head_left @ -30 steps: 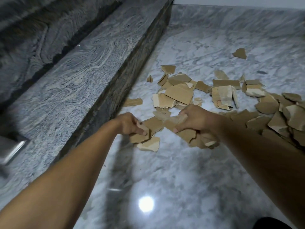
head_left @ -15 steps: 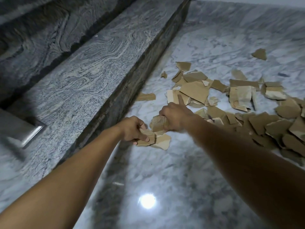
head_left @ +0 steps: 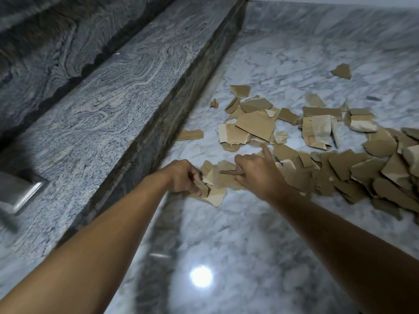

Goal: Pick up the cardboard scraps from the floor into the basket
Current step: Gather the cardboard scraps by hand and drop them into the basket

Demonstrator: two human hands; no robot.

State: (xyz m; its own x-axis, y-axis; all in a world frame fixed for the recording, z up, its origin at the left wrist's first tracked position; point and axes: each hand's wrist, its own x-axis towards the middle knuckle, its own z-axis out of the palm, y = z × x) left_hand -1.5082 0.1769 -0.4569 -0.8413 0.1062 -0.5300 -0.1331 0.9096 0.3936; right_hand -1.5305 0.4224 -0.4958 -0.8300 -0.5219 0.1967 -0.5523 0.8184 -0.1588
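Several torn brown cardboard scraps point(head_left: 256, 124) lie scattered over the white marble floor point(head_left: 238, 234), piled thickest at the right point(head_left: 367, 173). My left hand point(head_left: 181, 176) grips a small scrap point(head_left: 203, 189) at the near left end of the pile, over a pale larger piece point(head_left: 216, 197). My right hand point(head_left: 254, 172) pinches a thin scrap point(head_left: 230, 171) edge-on, its index finger sticking up. No basket is in view.
A grey granite step point(head_left: 108, 114) runs diagonally along the left, its dark riser point(head_left: 163, 137) close to my left hand. A metal fitting point(head_left: 18, 192) sits at the far left. One stray scrap point(head_left: 342, 71) lies far back. A lamp glare point(head_left: 201, 276) marks the floor.
My right hand has swept left from the middle of the pile toward my left hand and now holds a thin scrap edge-on. My left hand stays on its scrap.
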